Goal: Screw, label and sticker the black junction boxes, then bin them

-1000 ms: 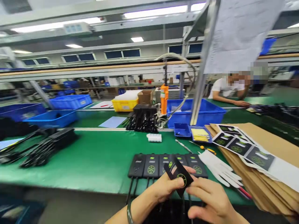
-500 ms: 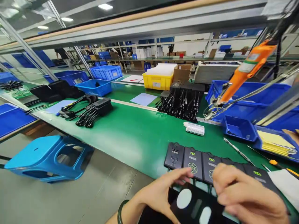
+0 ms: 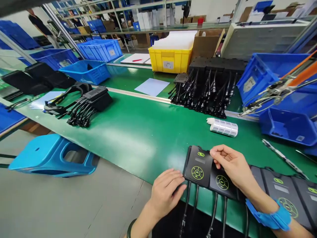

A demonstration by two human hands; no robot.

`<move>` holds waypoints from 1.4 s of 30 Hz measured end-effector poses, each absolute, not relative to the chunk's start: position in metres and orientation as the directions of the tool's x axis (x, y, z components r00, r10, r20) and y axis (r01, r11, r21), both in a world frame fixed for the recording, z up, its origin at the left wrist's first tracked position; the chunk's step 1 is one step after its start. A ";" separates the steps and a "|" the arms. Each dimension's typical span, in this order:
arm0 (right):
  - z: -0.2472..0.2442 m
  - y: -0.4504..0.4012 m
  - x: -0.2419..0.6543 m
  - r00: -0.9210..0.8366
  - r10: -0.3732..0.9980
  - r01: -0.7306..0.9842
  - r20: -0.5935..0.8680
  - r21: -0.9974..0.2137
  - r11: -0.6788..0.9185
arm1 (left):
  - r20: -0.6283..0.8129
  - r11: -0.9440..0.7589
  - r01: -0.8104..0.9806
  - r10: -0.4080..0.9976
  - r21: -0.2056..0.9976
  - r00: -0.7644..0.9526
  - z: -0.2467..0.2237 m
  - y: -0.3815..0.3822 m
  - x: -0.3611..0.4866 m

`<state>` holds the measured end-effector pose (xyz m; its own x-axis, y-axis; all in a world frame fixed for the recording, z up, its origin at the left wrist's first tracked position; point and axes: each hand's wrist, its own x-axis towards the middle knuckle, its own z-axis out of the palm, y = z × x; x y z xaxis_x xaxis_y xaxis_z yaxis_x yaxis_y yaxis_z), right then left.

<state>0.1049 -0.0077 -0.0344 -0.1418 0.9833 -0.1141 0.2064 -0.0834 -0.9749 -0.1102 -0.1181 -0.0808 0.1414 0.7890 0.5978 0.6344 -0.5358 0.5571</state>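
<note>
A row of black control boxes with round green button markings lies at the front of the green bench. On the leftmost box [image 3: 187,163] sits a black panel sticker [image 3: 203,162] with a green logo, a small grey window and a ring of buttons. My right hand [image 3: 231,165] pinches at the sticker's upper right corner, thumb against forefinger. Beside the lower left edge of the same box is my left hand [image 3: 167,190], its fingers bent but not closed round anything. Black cables [image 3: 215,211] hang from the boxes towards me.
Behind the boxes lies a roll of white labels [image 3: 224,128]. Bundled black cabled units [image 3: 210,86] stand at the back, near a yellow bin [image 3: 170,61]. Blue bins [image 3: 287,127] and an orange tool [image 3: 303,77] are on the right. A blue stool [image 3: 49,155] stands left.
The black sheet with white ovals has left my hands. The leftmost box, bare before, now carries a panel sticker. My right hand has moved onto its corner; the view has tipped downward.
</note>
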 end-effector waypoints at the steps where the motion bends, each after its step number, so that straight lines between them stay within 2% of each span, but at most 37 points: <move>1: -0.036 -0.007 0.105 -0.142 0.983 0.217 -0.116 -0.973 -0.083 | 0.605 -0.539 0.638 0.784 0.550 0.141 -0.081 -0.118 -0.110; 8: -0.042 -0.005 0.108 -0.142 0.981 0.302 -0.136 -0.949 -0.088 | 0.613 -0.549 0.653 0.774 0.521 0.161 -0.083 -0.117 -0.110; 17: -0.040 -0.005 0.107 -0.139 0.978 0.331 -0.157 -0.938 -0.103 | 0.611 -0.565 0.685 0.761 0.460 0.217 -0.082 -0.115 -0.110; 24: -0.035 -0.003 0.102 -0.156 0.980 0.366 -0.124 -0.929 -0.060 | 0.617 -0.572 0.697 0.751 0.432 0.234 -0.081 -0.114 -0.110; 42: -0.043 -0.002 0.099 -0.140 0.975 0.426 -0.172 -0.900 -0.097 | 0.656 -0.591 0.687 0.723 0.422 0.219 -0.083 -0.111 -0.110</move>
<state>0.0994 -0.0023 -0.0425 -0.1399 0.9752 -0.1717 0.4257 -0.0973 -0.8996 -0.1098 -0.1111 -0.0830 0.2188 0.7225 0.6558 0.6873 -0.5912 0.4220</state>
